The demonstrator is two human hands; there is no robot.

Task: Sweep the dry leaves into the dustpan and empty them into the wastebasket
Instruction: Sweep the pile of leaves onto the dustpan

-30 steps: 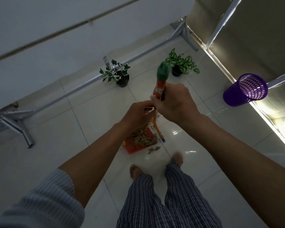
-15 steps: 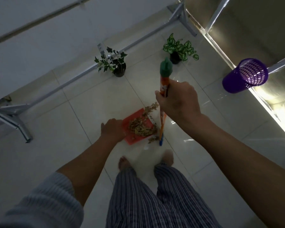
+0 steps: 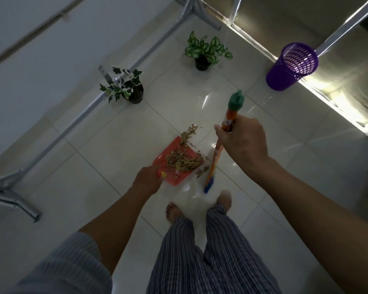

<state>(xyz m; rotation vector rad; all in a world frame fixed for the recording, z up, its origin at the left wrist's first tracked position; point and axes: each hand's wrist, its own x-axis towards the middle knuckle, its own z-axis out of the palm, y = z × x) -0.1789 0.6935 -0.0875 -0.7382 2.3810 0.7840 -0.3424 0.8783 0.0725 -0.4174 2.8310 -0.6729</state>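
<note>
Gripping the red dustpan [image 3: 179, 164] heaped with dry leaves [image 3: 183, 160], the left hand [image 3: 147, 179] steadies it; the right hand [image 3: 240, 141] clasps the broom [image 3: 216, 158] just beside — a few strays remain, then carry to the purple wastebasket [image 3: 291, 66], well beyond the right hand.

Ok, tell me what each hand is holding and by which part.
Left hand grips the red dustpan at its near handle end. Right hand grips the broom high on its stick, just below the green cap.
</note>
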